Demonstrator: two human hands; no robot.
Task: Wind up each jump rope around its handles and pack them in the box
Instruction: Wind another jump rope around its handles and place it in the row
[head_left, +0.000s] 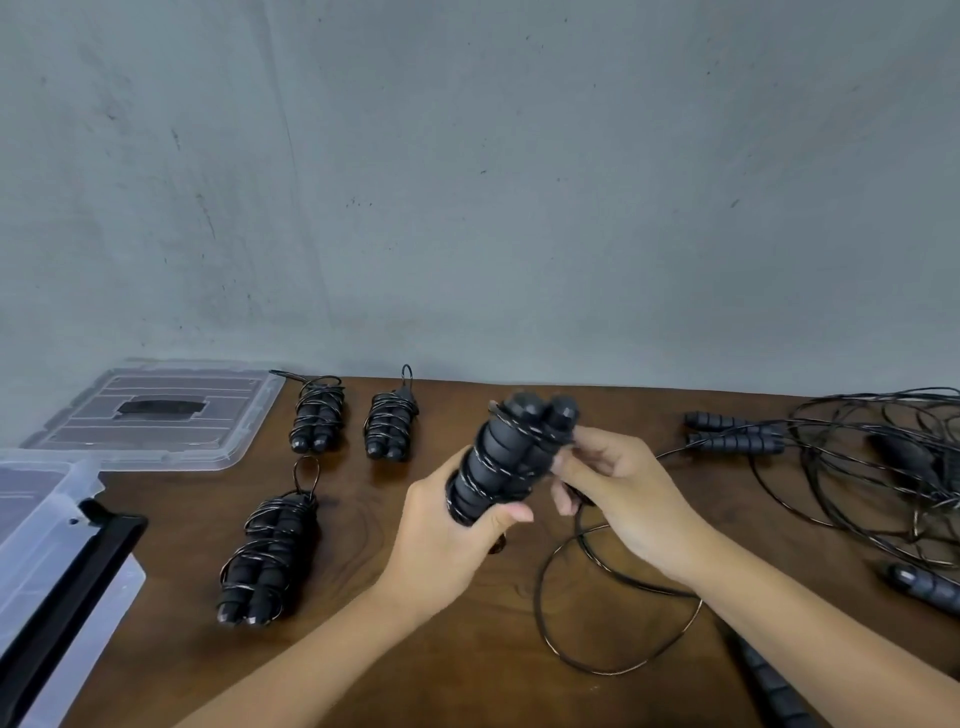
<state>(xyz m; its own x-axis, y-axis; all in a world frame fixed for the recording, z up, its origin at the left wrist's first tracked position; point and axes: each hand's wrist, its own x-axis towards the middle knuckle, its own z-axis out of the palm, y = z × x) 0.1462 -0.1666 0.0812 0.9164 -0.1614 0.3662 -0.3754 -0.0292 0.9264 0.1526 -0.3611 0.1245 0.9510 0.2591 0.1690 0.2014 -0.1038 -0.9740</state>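
Head view: both hands grip a half-wound jump rope (511, 457); three wound bundles (270, 558) lie left, tangled ropes (883, 467) right.

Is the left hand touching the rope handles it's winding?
Touching: the head view shows the left hand curled round the lower end of the paired handles.

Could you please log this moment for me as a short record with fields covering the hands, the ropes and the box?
left hand: grips the handle pair
right hand: pinches the cord at the handle pair
loose cord: loops on the table
wound bundles: three, on the table left of the hands
unwound ropes: tangled heap at right
box: open, near left
lid: flat, far left
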